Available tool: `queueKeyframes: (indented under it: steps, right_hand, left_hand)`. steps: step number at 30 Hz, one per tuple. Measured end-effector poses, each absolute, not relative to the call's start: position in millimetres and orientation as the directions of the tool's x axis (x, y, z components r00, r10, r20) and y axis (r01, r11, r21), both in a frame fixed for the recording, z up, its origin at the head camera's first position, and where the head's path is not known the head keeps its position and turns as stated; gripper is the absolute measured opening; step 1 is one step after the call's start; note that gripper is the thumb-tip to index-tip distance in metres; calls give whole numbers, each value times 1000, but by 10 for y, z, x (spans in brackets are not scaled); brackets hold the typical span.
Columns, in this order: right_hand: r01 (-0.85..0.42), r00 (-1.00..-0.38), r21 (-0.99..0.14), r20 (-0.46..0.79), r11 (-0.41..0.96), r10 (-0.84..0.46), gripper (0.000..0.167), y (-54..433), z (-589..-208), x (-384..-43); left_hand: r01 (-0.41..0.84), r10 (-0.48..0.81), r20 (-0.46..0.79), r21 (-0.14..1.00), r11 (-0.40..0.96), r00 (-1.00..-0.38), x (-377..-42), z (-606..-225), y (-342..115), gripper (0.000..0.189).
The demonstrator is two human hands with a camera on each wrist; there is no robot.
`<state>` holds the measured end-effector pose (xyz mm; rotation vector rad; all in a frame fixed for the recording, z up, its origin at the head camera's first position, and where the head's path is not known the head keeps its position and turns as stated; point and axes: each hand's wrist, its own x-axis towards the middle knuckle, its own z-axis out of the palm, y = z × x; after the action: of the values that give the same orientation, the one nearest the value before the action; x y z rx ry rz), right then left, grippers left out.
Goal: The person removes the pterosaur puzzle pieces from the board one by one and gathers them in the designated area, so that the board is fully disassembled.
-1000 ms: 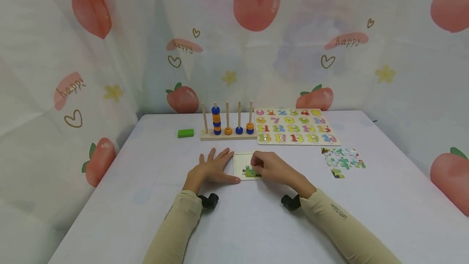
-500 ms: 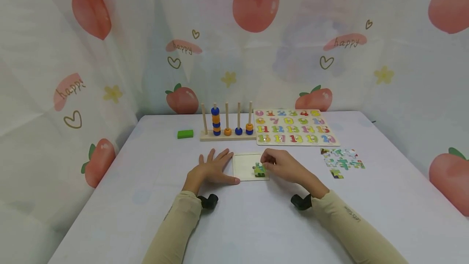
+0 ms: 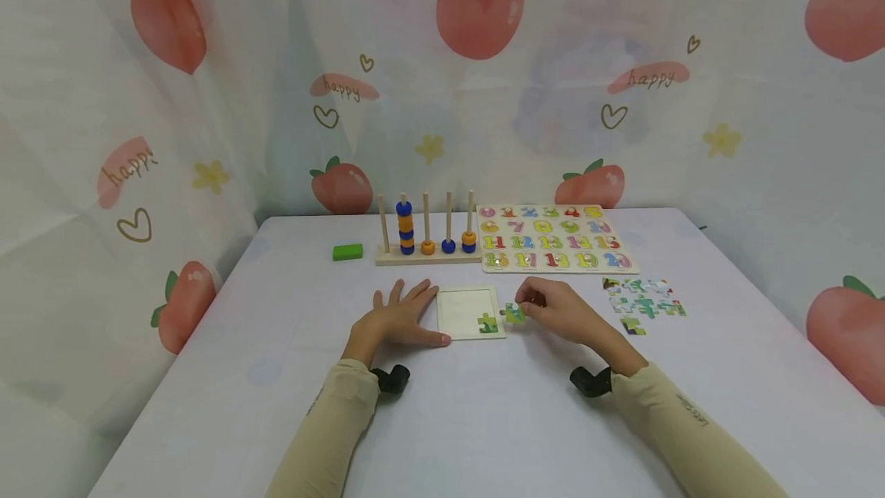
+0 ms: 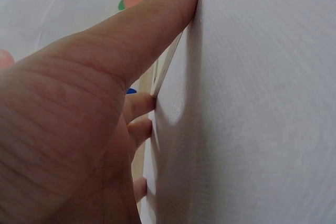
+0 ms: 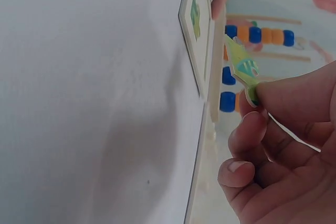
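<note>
A green jigsaw piece (image 3: 514, 313) is pinched between the thumb and index finger of my right hand (image 3: 557, 309), just past the right edge of a small wooden puzzle tray (image 3: 462, 315). In the right wrist view this jigsaw piece (image 5: 242, 65) is tilted and raised off the table. Another green jigsaw piece (image 3: 488, 323) lies inside the tray at its lower right corner. My left hand (image 3: 397, 321) lies spread with straight fingers, its thumb and index fingertip at the tray's left edge. The left wrist view shows the thumb (image 4: 152, 22) along that edge.
Several loose jigsaw pieces (image 3: 645, 306) lie to the right, with a separate corner piece (image 3: 632, 326) below them. Behind the tray stand a bead-peg rack (image 3: 429, 256) and a number board (image 3: 558, 240). A green block (image 3: 348, 252) sits at the back left.
My right hand has moved right with the jigsaw piece, from over the tray to beyond its right edge, uncovering the piece in the tray's corner. My left hand has stayed put.
</note>
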<state>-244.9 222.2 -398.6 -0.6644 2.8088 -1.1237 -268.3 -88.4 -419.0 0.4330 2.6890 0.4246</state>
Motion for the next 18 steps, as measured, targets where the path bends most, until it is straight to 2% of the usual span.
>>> queueKeyframes:
  steps: [18]
  right_hand:
    - [-359,-926,-659,163,661,-340,5,2552,-3945,-2385]
  left_hand:
    - [233,354,-318,361,903,-880,-2682,-4175,-884,106]
